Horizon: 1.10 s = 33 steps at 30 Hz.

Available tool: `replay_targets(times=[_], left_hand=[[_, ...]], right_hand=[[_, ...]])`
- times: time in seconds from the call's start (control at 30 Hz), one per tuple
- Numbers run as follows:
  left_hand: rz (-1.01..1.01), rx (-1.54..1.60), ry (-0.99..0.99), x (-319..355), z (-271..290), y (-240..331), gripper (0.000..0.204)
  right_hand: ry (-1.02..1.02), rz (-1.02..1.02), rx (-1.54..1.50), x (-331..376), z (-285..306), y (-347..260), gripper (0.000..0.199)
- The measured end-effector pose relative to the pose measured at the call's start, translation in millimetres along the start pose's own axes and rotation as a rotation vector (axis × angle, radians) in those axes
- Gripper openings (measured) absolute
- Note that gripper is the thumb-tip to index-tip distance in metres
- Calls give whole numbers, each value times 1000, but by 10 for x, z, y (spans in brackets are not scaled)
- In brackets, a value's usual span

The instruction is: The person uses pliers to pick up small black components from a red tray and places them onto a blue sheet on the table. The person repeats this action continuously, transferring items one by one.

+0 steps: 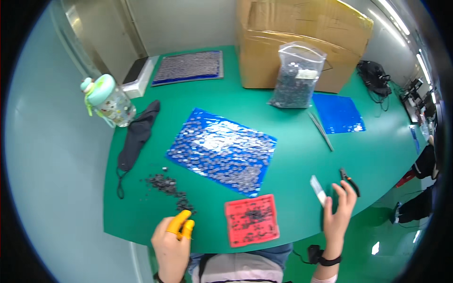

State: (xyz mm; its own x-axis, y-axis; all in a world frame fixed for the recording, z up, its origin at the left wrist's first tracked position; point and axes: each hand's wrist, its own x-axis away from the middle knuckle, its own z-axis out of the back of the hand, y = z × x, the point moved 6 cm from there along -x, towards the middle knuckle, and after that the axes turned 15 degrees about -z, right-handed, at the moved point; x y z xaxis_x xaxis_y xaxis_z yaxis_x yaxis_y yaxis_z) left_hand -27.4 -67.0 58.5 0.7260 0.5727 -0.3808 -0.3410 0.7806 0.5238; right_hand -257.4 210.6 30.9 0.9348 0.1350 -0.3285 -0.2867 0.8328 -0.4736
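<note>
My left hand [172,243], with yellow finger cots on two fingers, is at the near end of a loose pile of small black parts [163,184]. Its fingers are bent with the covered tips close together; whether a part sits between them is too small to tell. On the right, my right hand [339,214] has its fingers spread and holds nothing. Its thumb is beside the lower end of a slim white tool [317,189], and its fingertips are close to black-handled pliers [349,182]. Between my hands lies a red square tray [252,238] scattered with small black pieces.
A blue sheet [197,114] covered with small grey pieces lies mid-table. Beyond are tweezers [321,132], another blue sheet [338,113], a zip bag of dark parts [297,87], a cardboard box [302,28] and a filled panel [188,66]. At left are a bottle [111,101] and black mask [138,134].
</note>
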Motion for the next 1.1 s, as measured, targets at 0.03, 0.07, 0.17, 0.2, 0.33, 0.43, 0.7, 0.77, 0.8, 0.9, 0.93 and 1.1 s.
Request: replay_targets(times=[0.03,0.07,0.17,0.2,0.33,0.43,0.7,0.77,0.8,0.9,0.93,1.1], left_hand=[[-35,-33,-3,-22,-51,3,18],[-85,-78,19,-74,-18,27,19],[-47,-104,57,-74,-68,9,17],[-42,-133,67,-79,-33,39,15],[-97,-178,66,-159,-86,119,13],[-52,-147,36,-192,-130,219,11],[-122,-74,-19,-105,-139,120,12],[-181,-78,-7,-118,-123,160,12],[-204,-84,-3,-122,-120,154,12],[-43,113,91,8,-45,-139,11],[0,136,93,30,-41,-192,11],[62,191,68,140,-20,-401,16]], right_hand=[[-7,-24,-39,-4,-25,50,33],[22,-12,2,-13,-23,26,36],[47,-29,74,-19,35,4,42],[38,-50,59,-33,32,-7,43],[38,-126,87,-54,12,34,49],[60,-165,103,-66,20,162,55],[169,-255,349,-227,214,308,57],[157,-239,287,-230,173,458,54],[144,-227,256,-215,155,496,53],[196,-197,256,-245,154,357,43],[200,-200,253,-254,141,340,42],[252,-224,191,-296,155,391,29]])
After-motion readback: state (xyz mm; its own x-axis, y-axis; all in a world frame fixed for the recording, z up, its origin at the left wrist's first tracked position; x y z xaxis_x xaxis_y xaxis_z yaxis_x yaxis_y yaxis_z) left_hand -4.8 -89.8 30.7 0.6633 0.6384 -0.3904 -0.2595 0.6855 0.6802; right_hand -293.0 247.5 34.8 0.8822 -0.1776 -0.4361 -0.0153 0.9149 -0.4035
